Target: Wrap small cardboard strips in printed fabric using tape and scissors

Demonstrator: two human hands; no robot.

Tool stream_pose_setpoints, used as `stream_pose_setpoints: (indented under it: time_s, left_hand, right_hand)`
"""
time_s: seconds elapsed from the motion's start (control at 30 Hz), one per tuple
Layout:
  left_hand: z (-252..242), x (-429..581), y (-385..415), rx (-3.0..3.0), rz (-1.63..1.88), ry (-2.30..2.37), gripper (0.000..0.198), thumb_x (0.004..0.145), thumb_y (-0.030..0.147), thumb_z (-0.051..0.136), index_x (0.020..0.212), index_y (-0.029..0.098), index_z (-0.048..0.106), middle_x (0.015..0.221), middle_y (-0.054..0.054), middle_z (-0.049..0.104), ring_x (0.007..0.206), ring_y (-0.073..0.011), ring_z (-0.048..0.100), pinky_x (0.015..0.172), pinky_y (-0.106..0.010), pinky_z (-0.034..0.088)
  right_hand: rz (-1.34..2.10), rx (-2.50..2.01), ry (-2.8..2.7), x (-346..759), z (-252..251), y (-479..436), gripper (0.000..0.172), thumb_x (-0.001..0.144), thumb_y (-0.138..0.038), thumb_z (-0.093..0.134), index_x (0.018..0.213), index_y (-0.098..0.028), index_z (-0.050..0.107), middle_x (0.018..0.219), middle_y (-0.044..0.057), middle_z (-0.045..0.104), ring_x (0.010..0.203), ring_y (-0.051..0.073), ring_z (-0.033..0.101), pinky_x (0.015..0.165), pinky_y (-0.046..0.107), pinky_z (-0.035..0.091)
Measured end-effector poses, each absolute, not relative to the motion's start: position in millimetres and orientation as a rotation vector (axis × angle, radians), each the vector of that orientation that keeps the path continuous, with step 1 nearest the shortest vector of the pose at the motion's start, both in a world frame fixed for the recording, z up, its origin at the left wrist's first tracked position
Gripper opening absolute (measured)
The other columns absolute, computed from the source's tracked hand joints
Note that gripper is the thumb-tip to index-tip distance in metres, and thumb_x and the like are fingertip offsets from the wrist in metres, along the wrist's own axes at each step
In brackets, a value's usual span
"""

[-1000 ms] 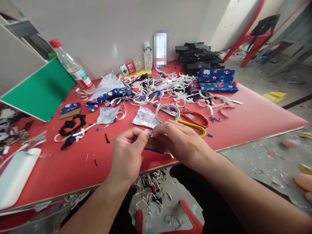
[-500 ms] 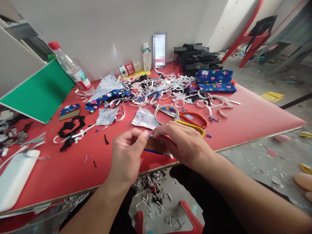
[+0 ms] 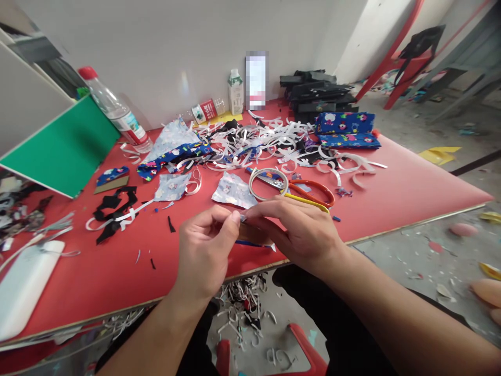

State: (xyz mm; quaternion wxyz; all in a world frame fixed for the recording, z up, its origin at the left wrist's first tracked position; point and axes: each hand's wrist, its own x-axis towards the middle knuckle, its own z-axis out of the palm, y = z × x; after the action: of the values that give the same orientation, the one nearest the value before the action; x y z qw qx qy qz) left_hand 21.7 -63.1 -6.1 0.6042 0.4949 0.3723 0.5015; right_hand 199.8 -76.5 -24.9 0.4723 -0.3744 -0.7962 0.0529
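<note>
Near the table's front edge, my left hand (image 3: 207, 248) and my right hand (image 3: 303, 230) are closed on a brown board piece (image 3: 254, 234) with a blue strip along its lower edge. My left thumb and fingers pinch its left end. My right fingers curl over the top from the other side and hide much of it. Between the fingertips shows a small bluish scrap (image 3: 243, 218). Just beyond my right hand lie scissors (image 3: 327, 194) with orange and yellow handles, partly under a roll of white tape (image 3: 251, 184). A pale patterned fabric piece (image 3: 233, 189) lies beside the roll.
White and black strips (image 3: 258, 141) are heaped mid-table. Behind stand a phone (image 3: 257, 81), a carton (image 3: 235, 94), black folded pieces (image 3: 319, 94) and a blue patterned folded piece (image 3: 348, 138). At left are a bottle (image 3: 127, 122), a green board (image 3: 66, 146) and a white object (image 3: 31, 292).
Both hands stay in nearly the same place, still on the board piece. My left thumb has shifted slightly right, and the piece has tilted a little.
</note>
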Motion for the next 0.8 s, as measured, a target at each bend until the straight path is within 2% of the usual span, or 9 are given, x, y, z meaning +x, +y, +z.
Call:
stream_pose_setpoints:
  time_s: [0.33,0.57,0.8]
  left_hand:
    - [-9.6,23.0,-62.6,1.113,1.186,0.824,0.021,0.092,0.021,0.071,0.071,0.022,0.076,0.066,0.000,0.070,0.056,-0.0152,0.066,0.058,-0.029,0.059]
    - [-9.6,23.7,-61.8,1.050,1.187,0.863,0.022,0.089,0.022,0.075,0.067,0.021,0.074,0.067,0.001,0.067,0.057,-0.0123,0.063,0.063,-0.028,0.059]
    - [-9.2,21.4,-57.8,1.002,1.236,0.898,0.018,0.086,0.023,0.078,0.069,0.021,0.077,0.067,0.001,0.068,0.063,-0.0111,0.062,0.064,-0.023,0.056]
  right_hand:
    - [0.101,-0.857,-1.942,200.8,-26.1,-77.7,0.009,0.105,-0.011,0.061,0.108,-0.017,0.065,0.091,0.003,0.076,0.084,0.013,0.073,0.077,0.024,0.056]
    - [0.072,-0.855,-2.008,201.8,-25.4,-75.5,0.003,0.106,-0.016,0.061,0.107,-0.017,0.063,0.095,0.006,0.077,0.086,0.015,0.073,0.077,0.026,0.056]
    - [0.093,-0.890,-1.990,202.7,-26.5,-74.8,0.003,0.107,-0.020,0.060,0.105,-0.019,0.061,0.094,0.004,0.077,0.083,0.014,0.074,0.074,0.024,0.056]
